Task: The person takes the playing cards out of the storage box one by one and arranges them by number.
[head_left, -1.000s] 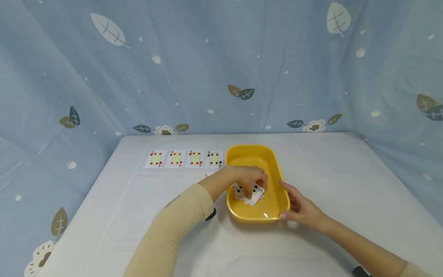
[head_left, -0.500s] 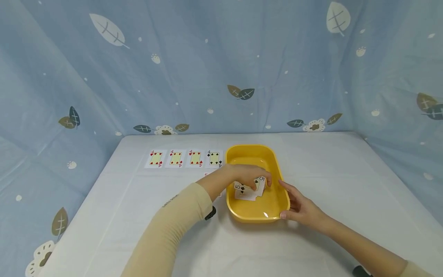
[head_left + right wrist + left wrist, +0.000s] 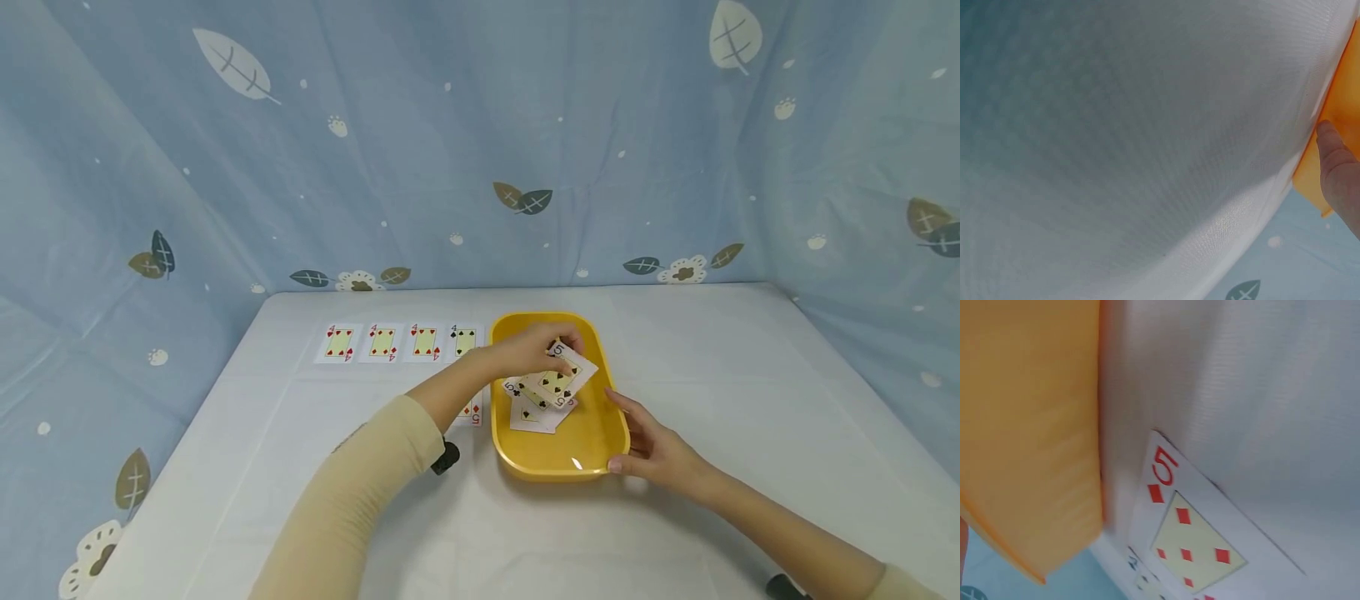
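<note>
Left fingers (image 3: 572, 335) pinch black five card (image 3: 566, 381) above other cards (image 3: 534, 422) in yellow tray (image 3: 551, 460); right fingers (image 3: 627, 406) grip tray.

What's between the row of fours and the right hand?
The head view shows the yellow tray, with loose cards inside and the left hand pinching a five above them.

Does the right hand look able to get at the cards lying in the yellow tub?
Probably yes, if it lets go: the right hand holds the yellow tub, whose top is open. But the left hand, holding a black five over the lying cards, may be partly in the way.
</note>
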Available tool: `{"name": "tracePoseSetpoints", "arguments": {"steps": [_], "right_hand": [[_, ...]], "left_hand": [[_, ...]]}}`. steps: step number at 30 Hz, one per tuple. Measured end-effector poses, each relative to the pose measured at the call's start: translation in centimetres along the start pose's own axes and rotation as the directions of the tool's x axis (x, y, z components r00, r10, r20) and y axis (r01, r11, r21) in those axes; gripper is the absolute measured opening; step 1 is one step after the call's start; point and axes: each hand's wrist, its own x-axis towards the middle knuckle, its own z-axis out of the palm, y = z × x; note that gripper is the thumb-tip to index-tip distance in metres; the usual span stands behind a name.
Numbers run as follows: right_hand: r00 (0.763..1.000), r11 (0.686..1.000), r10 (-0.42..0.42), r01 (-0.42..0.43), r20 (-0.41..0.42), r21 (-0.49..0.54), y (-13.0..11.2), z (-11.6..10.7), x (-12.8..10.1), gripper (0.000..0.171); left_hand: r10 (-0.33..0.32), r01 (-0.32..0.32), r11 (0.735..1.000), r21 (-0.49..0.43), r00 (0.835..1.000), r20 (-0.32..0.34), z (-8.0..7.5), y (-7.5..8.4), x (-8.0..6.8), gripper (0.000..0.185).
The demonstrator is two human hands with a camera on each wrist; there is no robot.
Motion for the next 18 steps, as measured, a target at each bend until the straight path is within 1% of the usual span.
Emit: {"name": "tracePoseSetpoints", "arguments": {"steps": [3,7,12,18], "right_hand": [[1.000,1.000,0.008,-0.008,-0.002,0.001,0.0,0.0,0.0,0.084],[1.000,1.000,0.002,-0.002,-0.006,0.008,0.1,0.1,0.0,0.084],[1.000,1.000,0.003,-0.003,-0.009,0.022,0.0,0.2,0.0,0.084],[1.000,1.000,0.019,-0.019,-0.013,0.015,-0.1,0.3,-0.1,0.085]], "left_hand": [[-0.013,0.010,0.999,-0.037,0.996,-0.087,-0.2,-0.1,-0.6,0.028],[-0.028,0.012,0.996,-0.091,0.983,-0.183,-0.5,-0.4,-1.5,0.031],[-0.066,0.027,0.989,-0.149,0.962,-0.264,-0.8,-0.8,-2.6,0.032],[-0.129,0.057,0.975,-0.216,0.933,-0.336,-1.2,-1.1,-3.9,0.031]]}}
